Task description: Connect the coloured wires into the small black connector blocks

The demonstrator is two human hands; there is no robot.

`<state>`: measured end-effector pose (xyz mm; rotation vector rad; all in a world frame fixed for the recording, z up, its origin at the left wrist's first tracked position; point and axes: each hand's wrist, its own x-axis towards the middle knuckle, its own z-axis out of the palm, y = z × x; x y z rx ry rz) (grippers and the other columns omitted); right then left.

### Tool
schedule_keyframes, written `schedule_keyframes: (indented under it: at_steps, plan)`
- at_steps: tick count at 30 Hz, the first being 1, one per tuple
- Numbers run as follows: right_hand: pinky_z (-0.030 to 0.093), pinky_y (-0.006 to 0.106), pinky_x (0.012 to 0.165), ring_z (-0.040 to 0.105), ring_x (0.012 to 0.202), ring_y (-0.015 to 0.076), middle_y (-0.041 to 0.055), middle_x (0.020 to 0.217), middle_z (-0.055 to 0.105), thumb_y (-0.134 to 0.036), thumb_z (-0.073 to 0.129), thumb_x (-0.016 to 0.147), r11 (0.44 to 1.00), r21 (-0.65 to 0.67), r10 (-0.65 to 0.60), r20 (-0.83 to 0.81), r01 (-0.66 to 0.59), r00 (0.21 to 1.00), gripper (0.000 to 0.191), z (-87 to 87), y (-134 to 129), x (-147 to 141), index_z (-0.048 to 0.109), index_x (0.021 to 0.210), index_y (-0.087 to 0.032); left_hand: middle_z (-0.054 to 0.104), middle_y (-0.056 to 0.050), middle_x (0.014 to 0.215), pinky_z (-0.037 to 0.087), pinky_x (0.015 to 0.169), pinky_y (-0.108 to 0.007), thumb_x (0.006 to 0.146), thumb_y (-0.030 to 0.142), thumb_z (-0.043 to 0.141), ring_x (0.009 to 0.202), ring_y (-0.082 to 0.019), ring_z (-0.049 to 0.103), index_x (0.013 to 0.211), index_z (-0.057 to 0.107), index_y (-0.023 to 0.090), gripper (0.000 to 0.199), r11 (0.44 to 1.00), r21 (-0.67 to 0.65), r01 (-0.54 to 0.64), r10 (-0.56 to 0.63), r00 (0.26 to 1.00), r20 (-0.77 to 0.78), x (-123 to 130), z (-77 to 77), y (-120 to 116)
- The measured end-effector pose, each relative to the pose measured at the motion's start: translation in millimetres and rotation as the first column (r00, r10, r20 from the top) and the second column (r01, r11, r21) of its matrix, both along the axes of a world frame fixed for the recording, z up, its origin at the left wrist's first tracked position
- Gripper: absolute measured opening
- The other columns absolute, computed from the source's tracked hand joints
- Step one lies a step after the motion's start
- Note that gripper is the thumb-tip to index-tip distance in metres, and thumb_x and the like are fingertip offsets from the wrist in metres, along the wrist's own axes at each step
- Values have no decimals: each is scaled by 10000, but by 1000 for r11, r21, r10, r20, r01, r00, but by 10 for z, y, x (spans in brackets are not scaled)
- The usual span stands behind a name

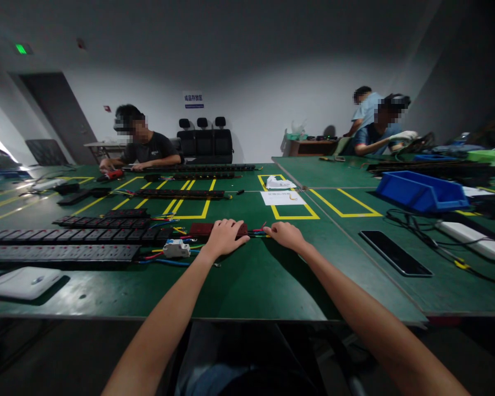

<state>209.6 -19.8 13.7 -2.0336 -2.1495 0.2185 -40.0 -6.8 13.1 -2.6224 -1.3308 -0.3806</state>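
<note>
My left hand (224, 238) is closed over a dark red power strip (200, 229), its fingers across the top and the thumb stretched out along the near side. Several coloured wires (256, 233) come out of the strip's right end. My right hand (287, 235) pinches these wires near their ends; the fingertips partly hide what they grip. Just left of my left wrist lies a light grey circuit breaker (176, 248) with red, green-yellow and blue wires. Further left, long black power strips (58, 254) lie side by side.
A white box (27, 282) sits at front left. To the right are a phone (394, 253), a white power bank (476, 240) with black cables and a blue bin (423, 192). White paper (284, 198) lies ahead. Co-workers (152, 148) sit across the green table (247, 291).
</note>
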Motion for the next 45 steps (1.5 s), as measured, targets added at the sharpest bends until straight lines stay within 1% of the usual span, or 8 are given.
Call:
schedule_keyframes:
  at_steps: [7, 13, 22, 28, 39, 45]
  plan:
    - [424, 265, 687, 693, 855, 230, 110, 935, 748, -589, 405, 1025, 1000, 0, -3, -1, 3, 1000, 531, -25, 17, 5, 749, 874, -214, 652, -153, 1292, 401, 978, -447, 990, 677, 404, 1187, -327, 574, 1436, 548, 180, 683, 1000, 5, 0, 0, 1000, -3, 4, -1, -6]
    - [424, 257, 692, 687, 850, 222, 104, 929, 744, -591, 412, 1024, 1000, 0, -4, -10, 4, 1000, 529, -43, 35, 18, 746, 869, -211, 650, -153, 1295, 404, 974, -444, 989, 682, 393, 1191, -329, 570, 1438, 545, 199, 676, 1000, 0, -4, 4, 1000, 2, 2, -8, 2]
    - [417, 258, 684, 683, 838, 218, 103, 919, 738, -576, 410, 1031, 1000, -2, 9, -12, -9, 1000, 529, -8, 4, 10, 743, 867, -199, 644, -152, 1304, 410, 988, -455, 989, 691, 373, 1192, -331, 567, 1448, 540, 196, 695, 1000, -28, -2, 2, 1000, 7, 7, 21, -11]
    - [419, 252, 684, 683, 850, 213, 105, 941, 744, -580, 404, 1033, 1000, -12, 0, -3, 0, 1000, 534, 8, 1, 3, 752, 892, -201, 647, -150, 1296, 403, 983, -449, 988, 675, 398, 1194, -330, 568, 1447, 538, 210, 668, 1000, -18, -7, 7, 1000, 9, 6, 19, -16]
    - [428, 259, 701, 690, 869, 223, 114, 958, 746, -590, 385, 1034, 1000, -9, 5, 10, -5, 1000, 552, -26, 22, 16, 760, 915, -202, 650, -148, 1291, 404, 976, -444, 991, 674, 397, 1182, -324, 570, 1436, 545, 186, 677, 1000, 4, -7, 7, 1000, -8, 6, 4, -9]
    - [414, 258, 667, 690, 847, 227, 104, 928, 743, -587, 401, 1030, 1000, -1, 0, 6, 0, 1000, 538, -26, 23, 13, 749, 889, -203, 648, -151, 1295, 407, 972, -447, 991, 675, 396, 1184, -329, 568, 1439, 542, 186, 679, 1000, -5, -2, 2, 1000, -1, 6, 9, -10]
